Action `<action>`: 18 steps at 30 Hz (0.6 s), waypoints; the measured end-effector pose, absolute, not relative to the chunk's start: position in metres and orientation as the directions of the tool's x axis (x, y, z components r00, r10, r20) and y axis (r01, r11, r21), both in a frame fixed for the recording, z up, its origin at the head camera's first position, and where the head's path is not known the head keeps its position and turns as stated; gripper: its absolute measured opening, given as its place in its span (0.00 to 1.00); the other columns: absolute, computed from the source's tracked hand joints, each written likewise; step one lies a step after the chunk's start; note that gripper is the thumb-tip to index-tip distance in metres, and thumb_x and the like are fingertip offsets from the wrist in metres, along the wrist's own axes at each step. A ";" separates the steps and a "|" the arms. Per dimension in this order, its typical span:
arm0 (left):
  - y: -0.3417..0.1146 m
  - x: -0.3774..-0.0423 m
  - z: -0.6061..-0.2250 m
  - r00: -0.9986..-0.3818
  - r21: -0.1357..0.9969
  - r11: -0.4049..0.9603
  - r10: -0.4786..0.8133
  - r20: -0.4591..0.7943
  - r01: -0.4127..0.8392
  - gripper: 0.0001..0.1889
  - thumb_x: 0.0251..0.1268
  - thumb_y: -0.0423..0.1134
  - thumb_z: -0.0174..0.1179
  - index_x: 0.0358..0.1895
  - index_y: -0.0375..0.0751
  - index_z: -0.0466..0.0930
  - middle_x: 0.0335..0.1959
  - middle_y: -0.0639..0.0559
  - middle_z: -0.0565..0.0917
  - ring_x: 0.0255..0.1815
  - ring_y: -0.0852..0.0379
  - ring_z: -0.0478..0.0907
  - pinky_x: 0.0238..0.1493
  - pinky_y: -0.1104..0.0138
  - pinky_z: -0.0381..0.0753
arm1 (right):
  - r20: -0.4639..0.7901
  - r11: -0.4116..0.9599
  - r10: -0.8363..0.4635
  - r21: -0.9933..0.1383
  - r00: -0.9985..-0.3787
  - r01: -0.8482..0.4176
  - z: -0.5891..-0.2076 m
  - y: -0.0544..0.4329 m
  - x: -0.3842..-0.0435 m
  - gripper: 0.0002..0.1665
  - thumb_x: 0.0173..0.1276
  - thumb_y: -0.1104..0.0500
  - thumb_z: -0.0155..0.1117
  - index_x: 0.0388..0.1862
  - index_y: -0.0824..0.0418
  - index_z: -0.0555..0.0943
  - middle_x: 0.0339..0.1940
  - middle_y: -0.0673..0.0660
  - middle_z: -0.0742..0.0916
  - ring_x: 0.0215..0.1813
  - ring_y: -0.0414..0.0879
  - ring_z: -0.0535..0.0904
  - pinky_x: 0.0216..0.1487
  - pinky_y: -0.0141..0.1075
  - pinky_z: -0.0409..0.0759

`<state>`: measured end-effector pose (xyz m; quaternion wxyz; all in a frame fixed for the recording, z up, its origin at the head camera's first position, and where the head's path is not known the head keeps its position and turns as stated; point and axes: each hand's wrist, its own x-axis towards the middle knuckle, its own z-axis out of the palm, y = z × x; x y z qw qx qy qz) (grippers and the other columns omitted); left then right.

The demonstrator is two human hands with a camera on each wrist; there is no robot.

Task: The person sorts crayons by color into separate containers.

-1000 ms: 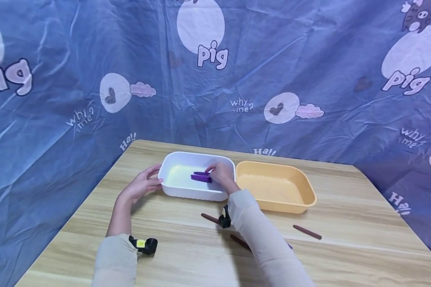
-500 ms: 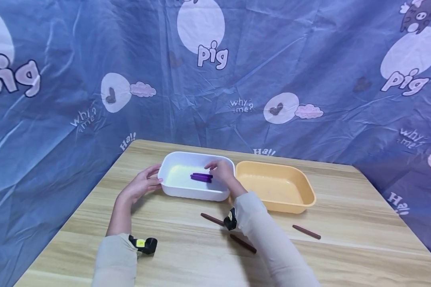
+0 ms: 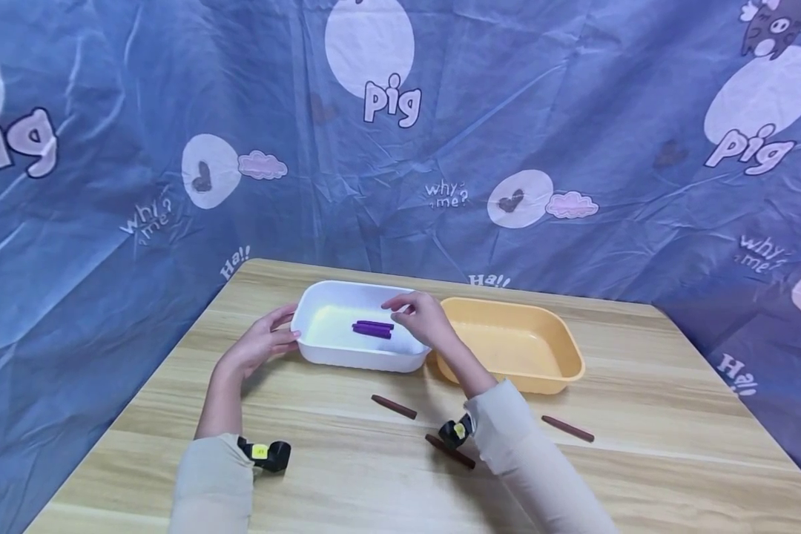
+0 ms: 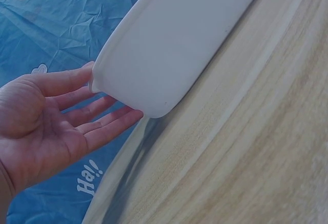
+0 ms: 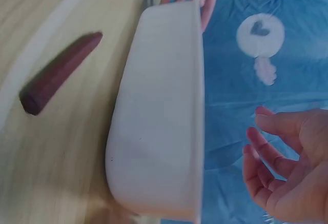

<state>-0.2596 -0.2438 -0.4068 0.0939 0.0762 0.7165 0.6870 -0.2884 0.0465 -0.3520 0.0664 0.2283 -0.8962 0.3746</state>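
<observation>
A white plastic bin (image 3: 363, 359) sits on the table, with several purple crayon-like sticks (image 3: 372, 329) lying together on its floor. My left hand (image 3: 262, 344) rests against the bin's left end; in the left wrist view its fingers (image 4: 110, 131) reach out fairly straight along the end wall, with the thumb at the rim. Over the bin's right end hovers my right hand (image 3: 423, 319), holding nothing. Its fingers are loosely bent and apart in the right wrist view, above the rim.
A yellow-orange bin (image 3: 561, 371) stands directly right of the white one. On the wooden table (image 3: 334, 475) in front lie a brown stick (image 3: 394, 406), a second brown stick (image 3: 450, 452) under the right wrist camera, and a third brown stick (image 3: 567, 428) farther right. A blue printed curtain (image 3: 347, 222) hangs behind.
My right hand has let go of a purple stick in the white bin, then risen and drawn back to the right. The left hand stays at the bin's end.
</observation>
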 end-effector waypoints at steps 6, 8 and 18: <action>-0.244 -0.260 -0.407 -0.969 0.999 0.049 0.244 -0.029 -0.018 0.35 0.65 0.25 0.48 0.70 0.27 0.39 0.67 0.28 0.49 0.58 0.35 0.65 0.58 0.55 0.69 | 0.345 0.566 -0.372 -0.652 -0.862 -0.505 -0.344 0.058 -0.264 0.10 0.58 0.68 0.63 0.39 0.60 0.85 0.38 0.54 0.85 0.35 0.46 0.78 0.32 0.34 0.77; -0.245 -0.260 -0.407 -0.969 0.999 0.043 0.245 -0.030 -0.020 0.35 0.65 0.25 0.48 0.70 0.27 0.38 0.68 0.28 0.49 0.59 0.34 0.63 0.58 0.56 0.69 | 0.368 0.553 -0.375 -0.648 -0.851 -0.523 -0.342 0.063 -0.256 0.10 0.58 0.68 0.64 0.39 0.60 0.85 0.38 0.55 0.85 0.36 0.46 0.78 0.33 0.34 0.77; -0.244 -0.262 -0.409 -0.968 0.999 0.028 0.249 -0.024 -0.017 0.35 0.64 0.25 0.49 0.70 0.27 0.40 0.68 0.29 0.49 0.59 0.34 0.63 0.56 0.57 0.71 | 0.425 0.539 -0.354 -0.635 -0.833 -0.553 -0.344 0.111 -0.220 0.11 0.56 0.69 0.65 0.39 0.61 0.85 0.35 0.54 0.84 0.35 0.45 0.78 0.32 0.36 0.79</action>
